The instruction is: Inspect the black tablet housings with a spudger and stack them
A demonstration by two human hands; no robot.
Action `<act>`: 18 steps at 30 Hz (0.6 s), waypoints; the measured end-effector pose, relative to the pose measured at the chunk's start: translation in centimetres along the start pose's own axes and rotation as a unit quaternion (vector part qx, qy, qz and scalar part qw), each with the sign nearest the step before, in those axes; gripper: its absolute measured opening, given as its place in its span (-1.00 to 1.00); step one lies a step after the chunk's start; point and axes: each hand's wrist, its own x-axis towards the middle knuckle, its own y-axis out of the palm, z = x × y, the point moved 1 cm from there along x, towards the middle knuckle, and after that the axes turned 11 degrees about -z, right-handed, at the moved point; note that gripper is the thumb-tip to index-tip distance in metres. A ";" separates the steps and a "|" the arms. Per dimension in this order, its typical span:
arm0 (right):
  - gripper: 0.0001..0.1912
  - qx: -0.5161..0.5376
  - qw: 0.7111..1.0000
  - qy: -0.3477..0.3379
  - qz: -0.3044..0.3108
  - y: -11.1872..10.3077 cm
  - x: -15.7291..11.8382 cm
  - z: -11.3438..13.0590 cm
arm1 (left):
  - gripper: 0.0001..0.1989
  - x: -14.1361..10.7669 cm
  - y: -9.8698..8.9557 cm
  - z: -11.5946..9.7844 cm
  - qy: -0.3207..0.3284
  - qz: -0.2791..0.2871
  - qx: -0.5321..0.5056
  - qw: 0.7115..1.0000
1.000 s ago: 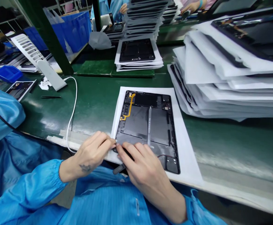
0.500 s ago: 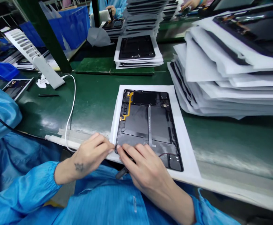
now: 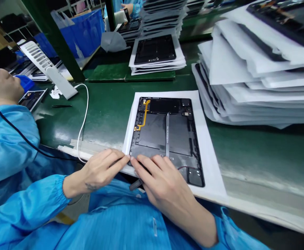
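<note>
An opened tablet back housing (image 3: 154, 139), black with a yellow flex cable (image 3: 145, 116) along its left side, lies on a white sheet (image 3: 211, 166) in front of me. My left hand (image 3: 103, 170) is closed in a pinch at the housing's near left corner; whatever its fingertips grip is hidden. Over the housing's near edge, my right hand (image 3: 162, 180) has its fingers bent, index fingertip close to the left fingertips. A dark-handled tool (image 3: 135, 184) sticks out beneath this hand; its working end is covered.
To the right rises a tall stack of sheets and tablet parts (image 3: 245, 93). Another tablet pile (image 3: 154, 64) is at the back. At left are a white lamp-like stand (image 3: 49, 71) with its cable (image 3: 85, 114), tweezers (image 3: 61, 106) and a co-worker's hand (image 3: 4, 86).
The view has shifted slightly. My left hand has turned a little, its fingertips now closer to the right index fingertip. A co-worker's hand holding a dark object has come into view at left.
</note>
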 end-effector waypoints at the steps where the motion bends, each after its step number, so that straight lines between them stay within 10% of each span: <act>1: -0.66 0.007 1.000 0.006 0.001 -0.1 0.0 -0.1 | -0.67 0.1 0.0 -0.1 0.016 0.002 0.010 1.000; 7: -0.19 0.030 0.999 0.039 0.015 -2.9 1.1 -1.0 | -0.77 0.9 -0.2 -0.9 0.111 0.015 0.124 0.986; 9: -0.31 -0.014 1.000 0.021 0.015 -3.9 1.5 -1.4 | -0.80 0.8 0.0 -0.8 0.110 0.010 0.115 0.987; 13: -0.65 -0.029 1.000 0.005 -0.008 -4.6 1.9 -1.8 | -0.78 0.9 0.9 0.5 0.007 -0.034 -0.016 0.999; 18: -0.55 0.071 0.995 0.041 0.057 -3.6 1.8 -2.2 | -0.51 1.7 1.9 2.6 -0.086 0.012 -0.142 0.986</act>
